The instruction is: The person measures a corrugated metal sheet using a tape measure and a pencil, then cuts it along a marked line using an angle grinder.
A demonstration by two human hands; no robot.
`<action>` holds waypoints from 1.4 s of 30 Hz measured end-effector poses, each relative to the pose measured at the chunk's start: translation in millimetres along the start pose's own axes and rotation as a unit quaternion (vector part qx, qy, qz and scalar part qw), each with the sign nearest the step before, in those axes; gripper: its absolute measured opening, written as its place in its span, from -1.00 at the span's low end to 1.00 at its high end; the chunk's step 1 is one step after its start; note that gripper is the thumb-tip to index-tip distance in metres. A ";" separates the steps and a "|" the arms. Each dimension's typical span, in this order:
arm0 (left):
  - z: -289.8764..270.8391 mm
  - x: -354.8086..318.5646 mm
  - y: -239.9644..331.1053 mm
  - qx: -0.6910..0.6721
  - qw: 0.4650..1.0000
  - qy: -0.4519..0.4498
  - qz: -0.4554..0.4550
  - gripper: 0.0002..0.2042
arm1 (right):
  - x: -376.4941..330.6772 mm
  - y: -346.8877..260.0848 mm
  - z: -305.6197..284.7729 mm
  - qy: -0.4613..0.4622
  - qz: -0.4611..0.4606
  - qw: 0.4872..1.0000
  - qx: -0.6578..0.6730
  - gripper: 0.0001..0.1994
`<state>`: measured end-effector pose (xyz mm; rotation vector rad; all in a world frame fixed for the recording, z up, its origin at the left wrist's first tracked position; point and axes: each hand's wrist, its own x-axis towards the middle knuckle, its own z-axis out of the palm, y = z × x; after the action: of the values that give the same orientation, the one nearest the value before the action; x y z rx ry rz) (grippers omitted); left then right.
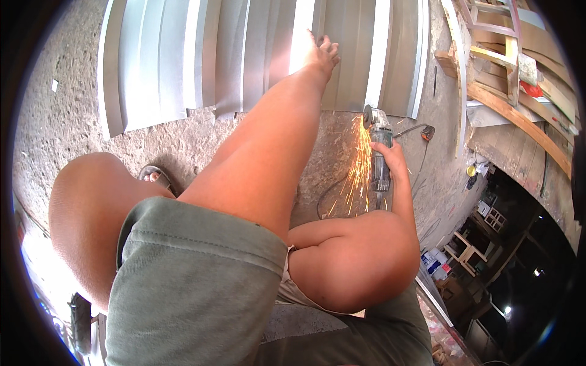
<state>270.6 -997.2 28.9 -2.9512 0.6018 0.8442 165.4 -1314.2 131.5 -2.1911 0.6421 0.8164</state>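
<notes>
My left arm reaches forward, and my left hand [320, 55] lies with fingers spread on a corrugated metal sheet [262, 61] on the ground. In my right hand [394, 157] is an angle grinder [381, 174], its fingers wrapped round the body. The grinder's cutting disc [367, 116] meets the sheet's near edge toward the right. Orange sparks [360, 155] stream from the disc back toward my knees. Along the left part of that near edge, the sheet is stepped and ragged.
My sandalled foot [157, 177] rests on the rough concrete ground [73, 116]. A dark cord [323, 198] loops behind the grinder, and a plug or connector [428, 132] lies to its right. Wooden boards [519, 122] and a wooden frame [510, 49] stand at the far right.
</notes>
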 end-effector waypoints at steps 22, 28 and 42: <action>-6.8 -5.4 3.2 0.004 1.000 0.000 0.006 0.06 | 0.9 4.1 1.7 0.011 0.017 1.000 0.021 -0.51; -7.6 -5.7 1.4 -0.005 1.000 -0.007 0.007 0.08 | -2.7 -6.4 4.9 0.007 0.027 0.999 0.015 -0.53; -4.4 -3.1 3.0 -0.014 1.000 0.008 0.008 0.10 | -0.4 -17.3 5.1 0.020 0.025 0.999 -0.009 -0.56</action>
<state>269.3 -999.4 34.5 -2.9859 0.6197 0.8369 174.4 -1299.4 136.5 -2.2202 0.7157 0.8080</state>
